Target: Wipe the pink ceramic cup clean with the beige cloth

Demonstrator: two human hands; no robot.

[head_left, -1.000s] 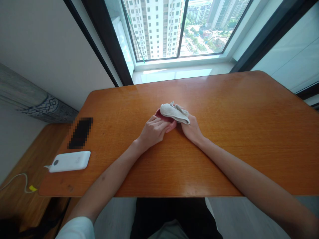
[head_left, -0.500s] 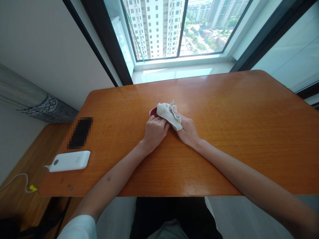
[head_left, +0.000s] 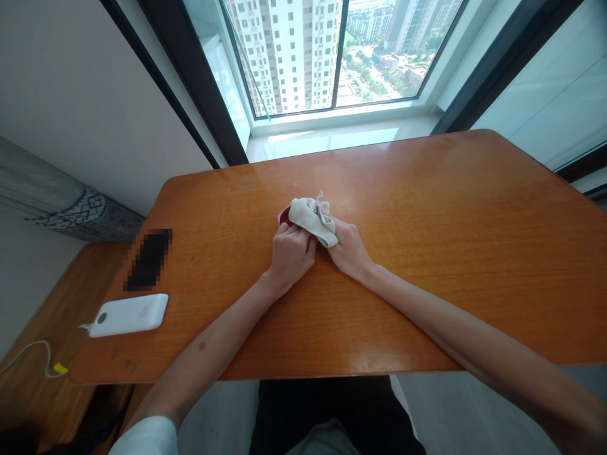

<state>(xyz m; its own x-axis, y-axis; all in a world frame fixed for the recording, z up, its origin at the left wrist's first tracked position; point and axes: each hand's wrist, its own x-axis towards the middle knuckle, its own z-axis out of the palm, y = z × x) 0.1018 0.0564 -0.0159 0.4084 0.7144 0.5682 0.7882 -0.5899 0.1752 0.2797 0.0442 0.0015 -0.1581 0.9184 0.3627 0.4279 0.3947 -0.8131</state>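
A crumpled white cloth point(head_left: 310, 215) is bunched between my two hands over the middle of the wooden table point(head_left: 450, 253). My left hand point(head_left: 291, 253) is closed around a dark red thing with a pink edge point(head_left: 284, 215), which is mostly covered by the fingers and the cloth, so its kind does not show. From the other side, my right hand point(head_left: 349, 248) grips the cloth, with its fingers partly hidden underneath. Both hands are close together, and the cloth drapes over the top of them.
On the table's left side lie a white power bank-like device point(head_left: 130, 315) with a cable plugged in and a black pixelated rectangle point(head_left: 148, 259). A wooden bench point(head_left: 52, 316) stands at the left, below a grey curtain point(head_left: 57, 189). Beyond the table's far edge is a window point(head_left: 370, 57).
The whole view has shifted slightly, moving the table and hands a little to the left in the picture. Both hands keep nearly the same hold on the cloth and red thing.
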